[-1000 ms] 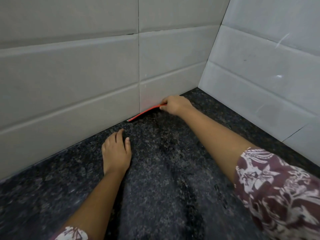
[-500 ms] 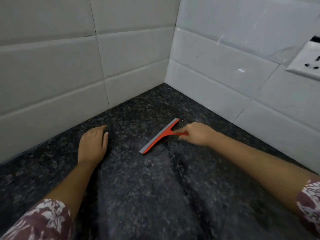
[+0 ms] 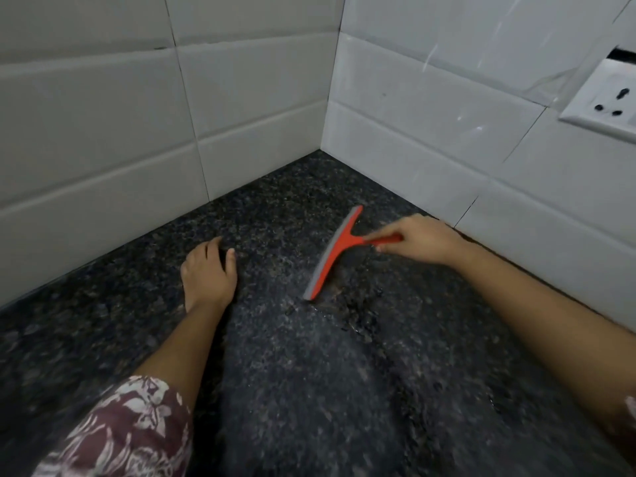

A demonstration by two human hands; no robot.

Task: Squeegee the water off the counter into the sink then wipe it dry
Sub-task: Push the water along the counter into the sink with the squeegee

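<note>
"Well, nearest us were only a floral sleeve (image 3: 120, 432) and a wide stretch of dark counter (image 3: 309, 390), with a ragged wet line along it."

"And the left hand (image 3: 210, 270)?"

"It lay flat on the stone, palm down, fingers loosely together and gripping nothing (a prop for leaning in, I judged)."

"The squeegee (image 3: 332, 254)?"

"Just beyond, blade down on the counter at a slant, well clear of both walls. The right hand (image 3: 418, 239) had its fingers curled snugly round the red handle, low, probably so the rubber edge kept pressing."

"The sink?"

"Out of sight. Farther back were white tiles (image 3: 258, 80) meeting at the corner and a socket (image 3: 605, 98) high on the right."
</note>
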